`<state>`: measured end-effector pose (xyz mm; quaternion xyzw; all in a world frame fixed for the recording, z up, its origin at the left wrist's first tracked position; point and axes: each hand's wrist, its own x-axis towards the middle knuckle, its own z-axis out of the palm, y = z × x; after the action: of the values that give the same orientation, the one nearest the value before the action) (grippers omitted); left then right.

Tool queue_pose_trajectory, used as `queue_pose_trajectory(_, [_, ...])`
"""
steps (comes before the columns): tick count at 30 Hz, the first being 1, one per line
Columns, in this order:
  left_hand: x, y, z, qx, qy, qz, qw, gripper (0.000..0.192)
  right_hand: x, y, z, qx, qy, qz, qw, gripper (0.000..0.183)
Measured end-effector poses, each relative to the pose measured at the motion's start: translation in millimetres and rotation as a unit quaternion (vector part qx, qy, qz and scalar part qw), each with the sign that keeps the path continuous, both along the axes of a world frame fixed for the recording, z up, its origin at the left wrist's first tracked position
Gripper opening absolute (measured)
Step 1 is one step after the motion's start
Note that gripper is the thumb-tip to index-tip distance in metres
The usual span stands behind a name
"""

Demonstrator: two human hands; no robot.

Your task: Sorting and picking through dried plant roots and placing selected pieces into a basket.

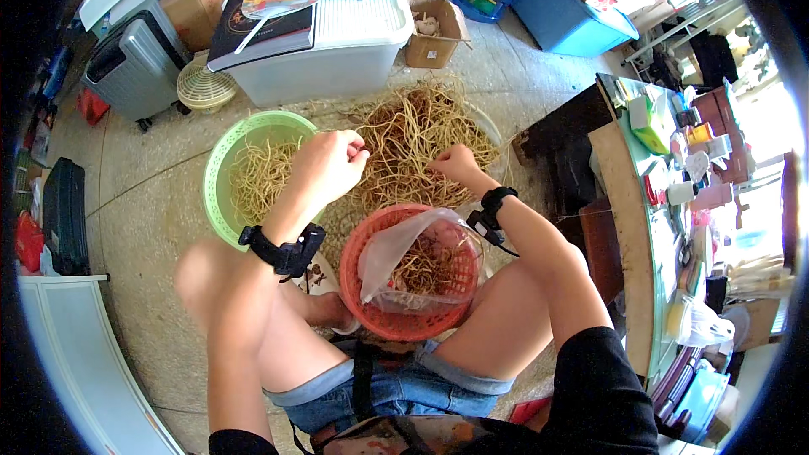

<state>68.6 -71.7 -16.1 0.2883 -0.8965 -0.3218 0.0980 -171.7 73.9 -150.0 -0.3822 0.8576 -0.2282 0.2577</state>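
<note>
A large heap of long, thin, tan roots lies in front of me, with part of a pale round rim showing at its right. My left hand is over the heap's left edge, beside a light green plastic basket that holds similar roots. Its fingers are curled; whether they pinch a root cannot be told. At the heap's right side, my right hand has its fingertips together at the roots, its grip unclear. Between my knees stands a red plastic basket with a clear plastic bag and darker root scraps inside.
Beyond the heap are a lidded plastic storage box and a small cardboard box. A cluttered glass-topped desk runs along the right. A grey suitcase and a round fan stand at the upper left, a white cabinet at the lower left.
</note>
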Motion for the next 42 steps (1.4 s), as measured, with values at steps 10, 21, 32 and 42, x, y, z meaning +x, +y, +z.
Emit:
queue_pose_trajectory(10, [-8,0,-4,0.042,0.050,-0.012,0.998,0.019,-31,3,127,-0.322,-0.580,-0.128,0.737,0.014])
queue_pose_trajectory(21, [-46,23,-10,0.086,0.103,-0.056,0.989,0.019,-5,25,164,-0.352,-0.444,-0.119,0.815,0.014])
queue_pose_trajectory(32, [-80,28,-6,0.380,0.297,0.000,0.876,0.033,14,49,162,-0.289,-0.321,-0.050,0.901,0.011])
queue_pose_trajectory(42, [-92,42,-12,0.329,0.305,-0.046,0.893,0.018,31,52,166,-0.221,-0.235,0.036,0.946,0.014])
